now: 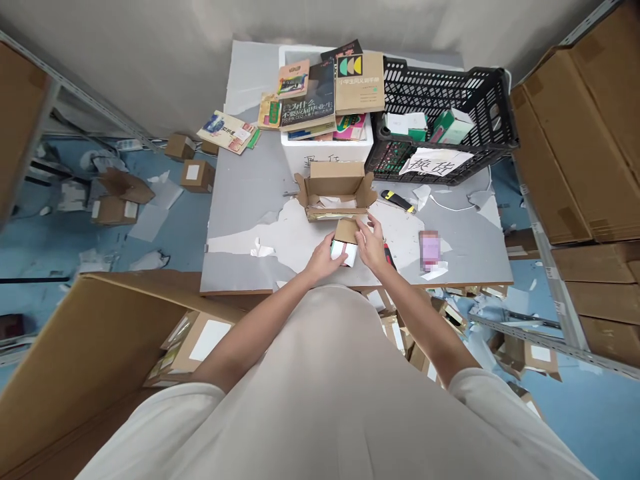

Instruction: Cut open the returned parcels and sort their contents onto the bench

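Near the table's front edge I hold a small box [344, 253] with a white face and a brown cardboard part above it. My left hand [323, 259] grips its left side, thumb across the white face. My right hand [370, 245] has its fingers closed on the upper right edge of the brown part. Just behind stands an opened cardboard carton [338, 193], flaps spread, with white paper inside. A yellow and black utility knife [398, 201] lies to its right. Partly hidden by my right wrist is a red and black tool [389, 256].
Books [307, 100] overfill a white bin [327, 150] at the back. Beside it, a black plastic crate [443, 157] holds green and white boxes [453, 125]. A blurred pink item [429, 250] lies at right. A large open carton [100, 347] stands by the table's front left.
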`<state>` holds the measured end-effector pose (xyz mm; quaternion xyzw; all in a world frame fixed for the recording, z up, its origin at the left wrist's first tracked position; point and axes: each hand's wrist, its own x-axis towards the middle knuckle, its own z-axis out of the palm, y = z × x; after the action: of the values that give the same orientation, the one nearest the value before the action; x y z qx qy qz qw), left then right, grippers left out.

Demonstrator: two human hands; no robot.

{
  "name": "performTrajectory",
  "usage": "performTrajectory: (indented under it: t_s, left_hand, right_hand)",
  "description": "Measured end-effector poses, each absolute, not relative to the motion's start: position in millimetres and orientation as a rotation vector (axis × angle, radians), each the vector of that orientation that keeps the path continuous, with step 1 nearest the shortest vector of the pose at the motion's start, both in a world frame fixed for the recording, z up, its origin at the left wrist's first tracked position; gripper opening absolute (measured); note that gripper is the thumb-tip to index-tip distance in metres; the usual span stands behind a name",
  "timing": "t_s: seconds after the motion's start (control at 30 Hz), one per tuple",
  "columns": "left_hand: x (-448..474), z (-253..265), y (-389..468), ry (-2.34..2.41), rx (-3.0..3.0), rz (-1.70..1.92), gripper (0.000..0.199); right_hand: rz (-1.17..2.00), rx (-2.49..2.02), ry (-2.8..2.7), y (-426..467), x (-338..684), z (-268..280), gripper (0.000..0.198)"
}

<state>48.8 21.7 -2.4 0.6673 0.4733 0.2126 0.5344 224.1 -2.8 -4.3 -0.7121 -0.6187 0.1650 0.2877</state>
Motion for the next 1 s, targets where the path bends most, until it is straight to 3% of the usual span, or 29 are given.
performTrajectory:
  t_s: [0.23,0.37,0.43,0.53,0.7,0.83,1.0]
  left_hand:
    - [37.4,-10.6,29.4,1.158,1.655,0.551,0.055]
    - [31.8,-14.3,38.9,1.028,1.965,0.649,0.054]
    - [29.5,-13.6,43.6,0.880,2.136,0.576,0.051]
    - [25.1,-13.5,49.5,0.724,2.247,0.438,0.054]
    - [23.3,-24.4,54.1,0.631,2.188,0.470,0.100]
    - [30.5,-34.9,45.2,0.807,2.153,0.551,0.090]
    - [37.7,-39.4,28.7,0.998,2.129,0.629,0.076]
  right_hand:
    - [0.481,-1.313,-2.577,-17.7,236.0,31.7,0.059]
    - [0.464,-1.347,-2.617,-10.4,244.8,42.1,0.032]
    - [0.499,-1.362,-2.576,-12.7,250.7,39.0,0.029]
    - [0.598,-1.458,-2.342,-28.2,259.1,23.1,0.033]
    - [0.591,-1.572,-2.215,-58.5,256.0,10.9,0.029]
    - [0.312,-1.889,-2.226,-54.8,223.1,40.5,0.030]
    - [0.440,-2.295,-2.222,-15.7,176.0,61.9,0.032]
